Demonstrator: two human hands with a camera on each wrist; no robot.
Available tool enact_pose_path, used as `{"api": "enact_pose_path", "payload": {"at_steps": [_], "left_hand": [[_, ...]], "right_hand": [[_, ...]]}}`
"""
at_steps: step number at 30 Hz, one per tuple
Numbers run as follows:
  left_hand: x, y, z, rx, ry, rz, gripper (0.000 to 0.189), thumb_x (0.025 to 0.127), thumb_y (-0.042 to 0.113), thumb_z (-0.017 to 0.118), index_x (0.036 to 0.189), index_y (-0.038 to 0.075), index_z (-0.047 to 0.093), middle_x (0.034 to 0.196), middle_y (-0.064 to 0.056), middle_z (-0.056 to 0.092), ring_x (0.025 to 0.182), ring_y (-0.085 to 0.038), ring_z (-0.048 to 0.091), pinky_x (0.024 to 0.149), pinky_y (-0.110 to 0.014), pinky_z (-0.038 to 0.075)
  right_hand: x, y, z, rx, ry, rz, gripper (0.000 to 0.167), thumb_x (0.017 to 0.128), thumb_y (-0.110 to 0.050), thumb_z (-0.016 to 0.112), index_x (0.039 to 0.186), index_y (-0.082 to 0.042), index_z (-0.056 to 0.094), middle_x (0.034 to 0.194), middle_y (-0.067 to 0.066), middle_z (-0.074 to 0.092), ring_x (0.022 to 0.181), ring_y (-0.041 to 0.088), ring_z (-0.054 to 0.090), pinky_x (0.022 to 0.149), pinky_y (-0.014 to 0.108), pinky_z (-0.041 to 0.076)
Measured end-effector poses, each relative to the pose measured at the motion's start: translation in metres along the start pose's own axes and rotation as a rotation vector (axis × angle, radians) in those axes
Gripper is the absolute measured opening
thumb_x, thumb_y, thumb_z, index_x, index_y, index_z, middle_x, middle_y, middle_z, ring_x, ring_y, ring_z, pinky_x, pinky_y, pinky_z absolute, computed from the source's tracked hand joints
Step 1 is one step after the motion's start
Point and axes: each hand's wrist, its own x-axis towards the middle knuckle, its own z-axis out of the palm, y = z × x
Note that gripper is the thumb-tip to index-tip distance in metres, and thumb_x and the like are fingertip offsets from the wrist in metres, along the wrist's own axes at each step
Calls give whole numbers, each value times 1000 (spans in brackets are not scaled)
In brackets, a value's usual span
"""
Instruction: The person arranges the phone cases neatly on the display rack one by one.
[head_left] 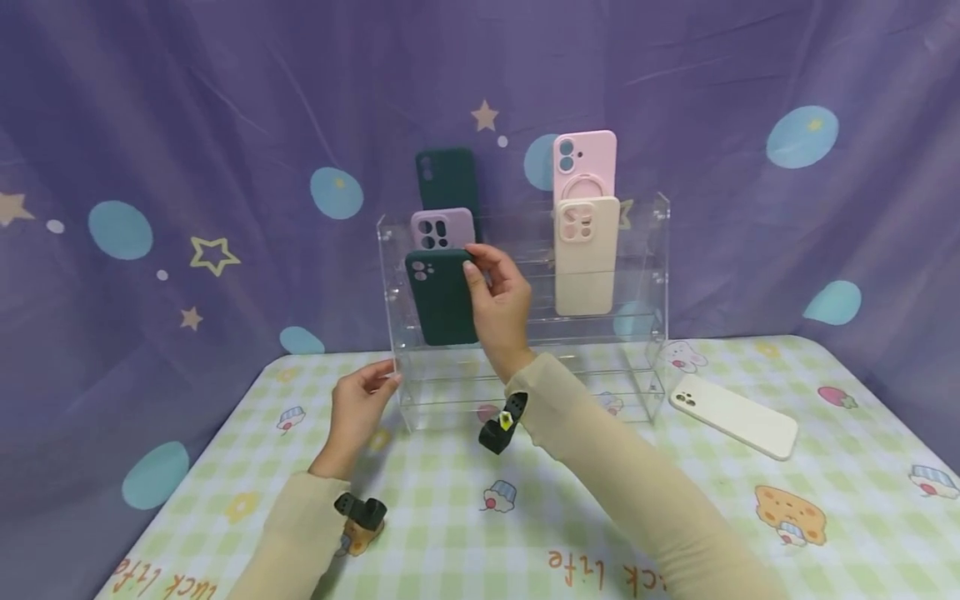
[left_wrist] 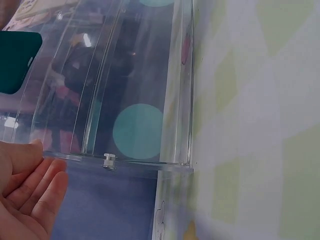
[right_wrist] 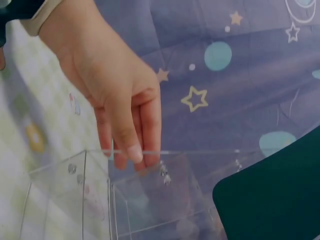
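Note:
In the head view, a dark green phone case (head_left: 442, 304) is held upright at the front left of a clear acrylic display stand (head_left: 660, 279). My right hand (head_left: 502, 304) pinches it by its upper right edge, thumb on the back face. My left hand (head_left: 360, 408) grips the stand's left side panel between thumb and fingers, low near the table. Behind the held case, a lavender case (head_left: 461, 227) and another dark green case (head_left: 453, 183) stand in the tiers. The left wrist view shows a corner of the held green case (left_wrist: 20, 60) above the left hand.
On the stand's right side, a cream case (head_left: 585, 287) stands before a pink case (head_left: 600, 154) with a ring. A white case (head_left: 742, 421) lies on the checked tablecloth (head_left: 435, 550) to the right. A purple patterned curtain (head_left: 225, 125) hangs behind.

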Motion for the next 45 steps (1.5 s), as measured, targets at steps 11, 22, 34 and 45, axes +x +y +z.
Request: {"api": "enact_pose_path", "payload": {"at_steps": [11,22,34,45], "left_hand": [[2,-3,1,6,12,21,26,86,9,69,110,0,68,104,-14,70,78,-7,64,70,-13,48],[1,-1,1,11,8,20,26,86,9,69,110,0,68,105,-14,70,78,-6,63,70,-13,47],[1,-3,0,1,4,21,26,86,9,69,110,-1,68,105,-15,69,81,-12,65,71,-12,47],[1,-1,1,-2,5,20,25,86,8,69,109,-2,68,105,-16,69,82,-17,66,70,-12,47]], "right_hand": [[0,14,2,-12,12,-67,21,90,3,58,110,11,58,107,24,62,94,10,58,85,25,50],[-17,7,2,-88,45,95,22,91,3,57,111,12,60,105,26,63,86,6,56,69,14,45],[-27,19,-1,-132,36,184,23,91,1,59,112,9,62,102,26,64,85,7,55,66,16,42],[-24,34,-6,-183,-16,223,23,90,0,60,111,7,64,107,22,65,91,15,56,73,16,43]]}}
